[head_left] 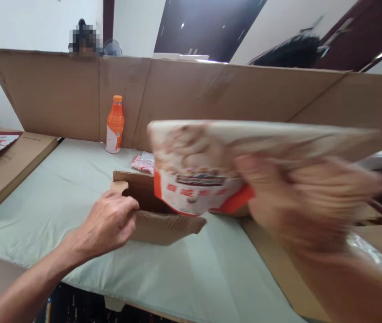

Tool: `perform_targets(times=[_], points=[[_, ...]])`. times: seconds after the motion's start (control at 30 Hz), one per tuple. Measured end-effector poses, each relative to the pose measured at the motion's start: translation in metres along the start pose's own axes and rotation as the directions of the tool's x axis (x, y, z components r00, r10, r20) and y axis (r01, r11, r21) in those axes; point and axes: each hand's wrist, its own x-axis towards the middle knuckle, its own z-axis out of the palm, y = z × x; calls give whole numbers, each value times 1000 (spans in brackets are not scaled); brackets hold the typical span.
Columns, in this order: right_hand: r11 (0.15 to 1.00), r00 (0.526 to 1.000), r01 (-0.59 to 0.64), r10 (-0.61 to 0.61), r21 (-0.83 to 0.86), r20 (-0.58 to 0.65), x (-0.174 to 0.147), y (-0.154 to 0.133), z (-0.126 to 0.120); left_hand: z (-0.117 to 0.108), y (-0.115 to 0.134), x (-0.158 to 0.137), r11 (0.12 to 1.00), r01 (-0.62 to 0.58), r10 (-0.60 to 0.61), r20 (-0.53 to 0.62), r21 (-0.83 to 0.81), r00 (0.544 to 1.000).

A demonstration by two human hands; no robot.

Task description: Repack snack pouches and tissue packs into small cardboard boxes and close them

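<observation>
My left hand (pixel 108 224) grips the near left edge of a small open cardboard box (pixel 164 224) on the pale green table (pixel 63 188). My right hand (pixel 298 202), blurred by motion, holds a flat printed packet (pixel 194 166) with white, orange and red markings over the box's opening. The packet's lower edge reaches down into the box. The inside of the box is hidden behind the packet.
An orange drink bottle (pixel 114 124) stands at the back against a tall cardboard screen (pixel 211 98). A small pink packet (pixel 143 162) lies behind the box. Flat cartons (pixel 5 166) with packets on them sit at left. A person is partly visible behind the screen.
</observation>
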Motion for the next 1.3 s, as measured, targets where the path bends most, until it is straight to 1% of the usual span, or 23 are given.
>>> perform_targets(times=[0.03,0.07,0.1,0.13,0.17,0.23,0.3,0.33,0.4,0.47,0.57,0.63,0.67,0.73,0.8,0.87,0.97,1.03,1.13,1.17,1.2,1.23,1.3], points=[[997,997,74,-74,-7,-6,7,-7,14,2,-1,-3,1000,-13,13,34,3,999],[990,989,144,-145,3,23,12,-13,26,2,-2,-5,999,-35,35,69,-1,997],[980,975,196,-199,32,97,14,-18,36,0,-2,-6,998,-66,67,109,-16,992],[974,954,216,-226,72,200,16,-20,44,-3,-2,-6,994,-103,108,159,-40,981],[974,935,212,-227,86,273,16,-21,50,-6,-3,-5,987,-146,158,219,-69,963],[984,922,176,-178,35,344,15,-18,55,-11,-4,1,971,-220,240,332,-98,912],[988,915,156,-139,-14,379,15,-14,54,-13,-6,10,963,-265,258,415,-41,872],[987,908,157,-138,-16,395,14,-13,53,-12,-6,13,959,-283,248,432,17,867],[984,890,178,-165,9,424,13,-13,49,-10,-6,16,938,-308,222,406,161,887],[975,870,220,-213,36,446,12,-15,46,-9,-5,14,909,-304,205,329,285,922],[957,815,290,-255,16,519,8,-16,49,-7,-2,6,894,-255,173,241,367,955],[944,739,327,-221,-51,637,6,-17,60,-7,-1,0,896,-244,169,224,371,960],[934,685,343,-174,-102,707,6,-17,67,-7,0,-2,895,-250,174,226,369,958],[903,554,378,-43,-205,831,7,-20,85,-7,0,-3,890,-268,185,244,368,952],[874,440,408,66,-265,895,8,-25,102,-7,1,-2,887,-282,193,261,366,946],[873,375,400,123,-280,919,8,-31,115,-7,1,0,889,-293,201,275,353,940],[921,294,314,135,-229,946,5,-36,125,-11,0,4,912,-269,158,341,309,927],[957,268,227,115,-178,956,3,-33,128,-16,-1,10,935,-229,96,427,272,899],[991,300,62,96,-120,949,0,-24,128,-25,-1,25,958,-156,4,538,239,843],[994,305,6,99,-106,947,-1,-21,127,-27,0,32,964,-130,-26,570,232,821],[995,292,-33,97,-91,951,-1,-19,124,-28,1,39,968,-105,-57,611,226,790],[996,267,-48,83,-73,960,-1,-18,119,-29,2,46,972,-84,-85,664,218,743],[1000,196,-10,12,-10,980,-2,-20,103,-30,5,58,980,-55,-117,782,190,612]])
